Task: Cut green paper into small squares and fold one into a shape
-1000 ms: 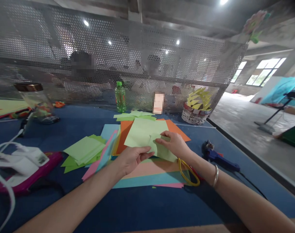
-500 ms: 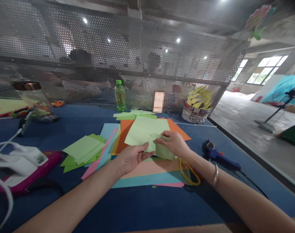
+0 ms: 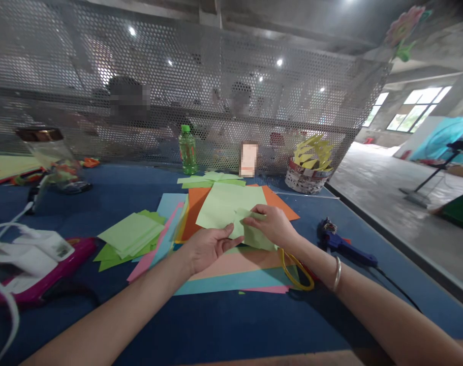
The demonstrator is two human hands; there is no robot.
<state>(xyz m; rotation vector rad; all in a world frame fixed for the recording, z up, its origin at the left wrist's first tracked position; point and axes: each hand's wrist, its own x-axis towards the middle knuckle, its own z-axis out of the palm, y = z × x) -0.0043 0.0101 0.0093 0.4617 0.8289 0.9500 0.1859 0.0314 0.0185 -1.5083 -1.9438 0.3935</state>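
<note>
A pale green sheet of paper (image 3: 231, 201) lies over the pile of coloured paper in front of me. My left hand (image 3: 212, 246) pinches a small piece of light green paper (image 3: 256, 235) at its left edge, between thumb and fingers. From the right, my right hand (image 3: 271, 223) grips the top of the same piece, its fingertips closed on it. Orange paper (image 3: 282, 202) and a blue sheet (image 3: 216, 284) show beneath. Beside my right wrist is a yellow loop handle (image 3: 298, 274), partly hidden by the arm. Left of my left hand sits a stack of green paper squares (image 3: 130, 234).
A blue glue gun (image 3: 347, 248) with a cord lies at right. Behind the paper stand a green bottle (image 3: 187, 152) and a basket (image 3: 307, 178) holding yellow paper strips. At left are a glass jar (image 3: 65, 168) and a magenta power strip (image 3: 76, 259) with white chargers.
Almost nothing differs. Both hands keep their hold on the small green paper, and the view has shifted very slightly.
</note>
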